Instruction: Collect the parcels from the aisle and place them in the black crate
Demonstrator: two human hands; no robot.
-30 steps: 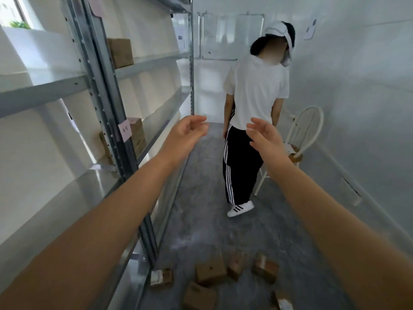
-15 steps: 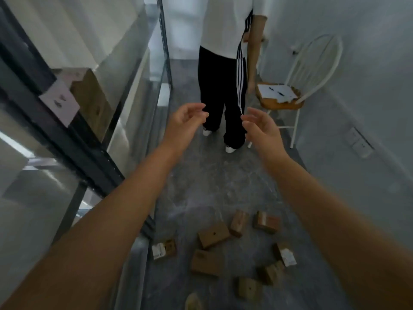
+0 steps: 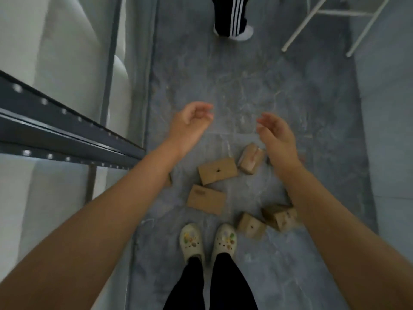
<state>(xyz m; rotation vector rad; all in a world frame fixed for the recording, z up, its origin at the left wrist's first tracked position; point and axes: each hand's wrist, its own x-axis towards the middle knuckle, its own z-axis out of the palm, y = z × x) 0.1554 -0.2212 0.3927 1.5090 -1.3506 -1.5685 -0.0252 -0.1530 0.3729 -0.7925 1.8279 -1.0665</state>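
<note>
Both bare arms are reaching out over the grey aisle floor [image 3: 245, 86], and neither hand is holding a thing. The left hand [image 3: 190, 121] is hanging in the air, its fingers [image 3: 204, 107] curling loosely in toward the palm and gripping nothing. The right hand [image 3: 278, 136] is hovering opposite, palm turned inward, its fingers [image 3: 266, 119] relaxed, lying close together and gently bent. The two hands are staying well apart.

The brown parcels [image 3: 218, 171] are lying scattered on the floor below the hands, just ahead of the person's white clogs [image 3: 192, 241]. A flat box [image 3: 206, 199] is lying nearest the feet, just beside the one in the middle of the group. A taped box [image 3: 250, 161] is sitting tilted beside that middle one, close under the right wrist in this view. A small box [image 3: 251, 225] is resting just right of the clogs, beside a tipped box [image 3: 281, 217] that the right forearm is partly covering. One more corner [image 3: 168, 180] is peeking out from behind the left forearm.

On the left, a dark metal shelf rail [image 3: 67, 135] is cutting across the view. Farther up the aisle, another person's striped trouser leg [image 3: 232, 16] is showing, with white chair legs [image 3: 324, 21] standing near it.
</note>
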